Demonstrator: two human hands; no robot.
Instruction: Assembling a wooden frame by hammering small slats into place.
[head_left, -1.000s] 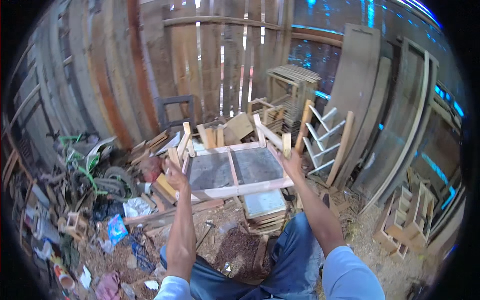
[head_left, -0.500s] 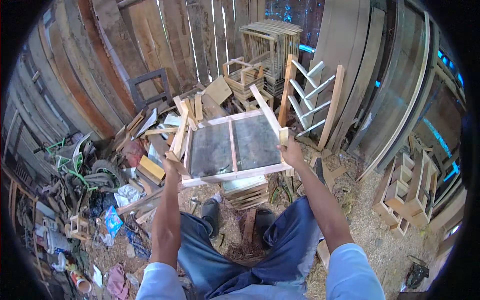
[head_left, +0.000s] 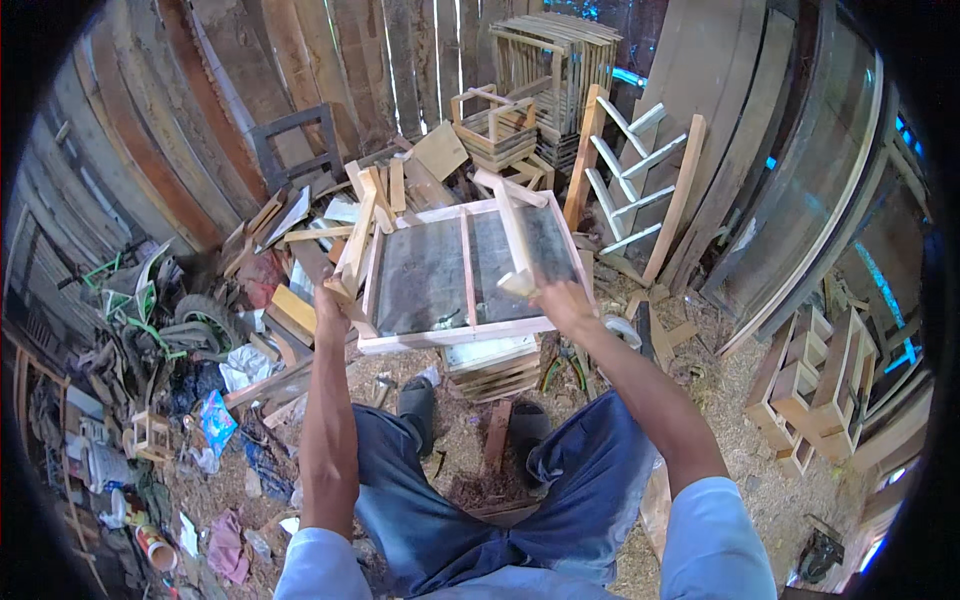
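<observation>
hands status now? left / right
Left hand: closed on the left edge of the wooden frame.
Right hand: closed on the frame's right side, by a wooden leg.

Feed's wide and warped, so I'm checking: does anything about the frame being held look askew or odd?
The frame is held tilted, left hand and right hand at its near corners. Its legs point up, so it is upside down. Wood scraps lie scattered beyond it. No damage visible.
</observation>
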